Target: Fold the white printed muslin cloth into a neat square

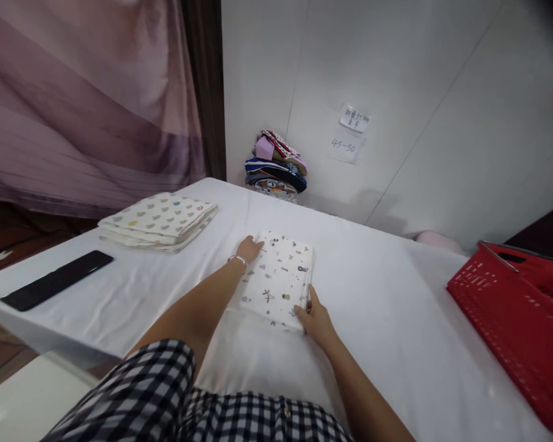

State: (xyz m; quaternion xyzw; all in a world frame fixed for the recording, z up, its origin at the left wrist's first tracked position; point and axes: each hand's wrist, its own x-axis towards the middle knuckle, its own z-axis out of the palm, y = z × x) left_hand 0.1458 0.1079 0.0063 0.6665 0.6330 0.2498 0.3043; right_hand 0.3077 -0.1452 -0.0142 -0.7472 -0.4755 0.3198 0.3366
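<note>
A folded white cloth printed with small plants and figures lies on the white-covered table in front of me, in several layers. At its far left edge, my left hand is closed on the border, the thumb side over the fabric and the other fingers partly hidden. My right hand grips the near right edge, with the thumb on top and the fingers at the side of the layers. A second folded cloth, cream with grey prints, rests farther left, apart from both hands.
A long black flat object lies at the table's left. On the right stands a red plastic basket with a handle. Behind the far edge rises a stack of folded fabrics against the wall. Paper notes hang there.
</note>
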